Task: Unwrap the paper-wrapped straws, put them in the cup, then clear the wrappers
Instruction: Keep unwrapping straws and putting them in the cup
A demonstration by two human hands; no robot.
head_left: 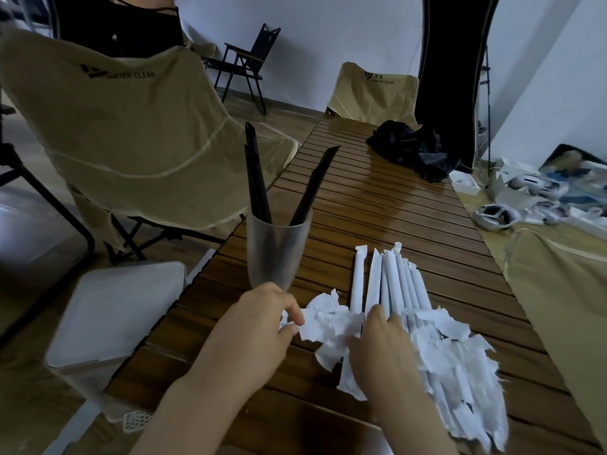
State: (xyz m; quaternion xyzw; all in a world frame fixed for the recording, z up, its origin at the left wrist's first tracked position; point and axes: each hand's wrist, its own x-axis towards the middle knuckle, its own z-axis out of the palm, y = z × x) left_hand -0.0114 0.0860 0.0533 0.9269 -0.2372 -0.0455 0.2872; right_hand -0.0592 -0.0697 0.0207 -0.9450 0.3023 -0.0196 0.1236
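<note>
Left hand point(259, 326) pinching torn white paper wrapper scraps point(328, 326) just in front of frosted translucent plastic cup point(279, 251); right hand point(381, 343), fingers loosely bent, resting on near ends of white paper-wrapped straws point(387, 280) right of cup, grip unclear. Three black pointed straws point(259, 178) standing in cup already, tips up and splayed; roughly half a dozen wrapped ones left, wrappers uncleared. Wrapped bundle lying flat on slatted brown wooden table point(377, 198), long axes running away from body, fanned slightly.
</note>
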